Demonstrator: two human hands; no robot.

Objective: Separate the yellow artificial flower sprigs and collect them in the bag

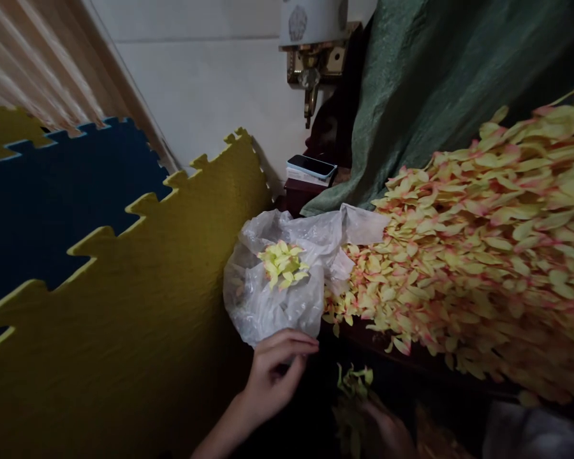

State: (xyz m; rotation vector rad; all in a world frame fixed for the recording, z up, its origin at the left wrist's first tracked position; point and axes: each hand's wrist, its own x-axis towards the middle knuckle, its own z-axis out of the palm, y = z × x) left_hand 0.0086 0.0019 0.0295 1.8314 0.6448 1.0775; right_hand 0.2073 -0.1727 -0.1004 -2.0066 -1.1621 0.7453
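My left hand (278, 371) is just below the near edge of a crumpled clear plastic bag (263, 312). Its fingers are bent and stretched to the right, the thumb a little apart from them, with nothing visible between. On the bag lies a small cluster of yellow-green artificial petals (284, 264) with pinkish edges. Low in the view, in deep shadow, my right hand (387, 427) is closed round a bunch of greenish artificial flowers (354, 382). Part of that hand and the bunch's lower end are too dark to make out.
A large heap of yellow-pink artificial petals (483, 255) fills the right side, against a green cloth (402, 95). Yellow (172, 287) and blue foam mats (76, 191) stand at left. A phone (312, 166) lies on a box behind the bag, below a wall lamp (313, 57).
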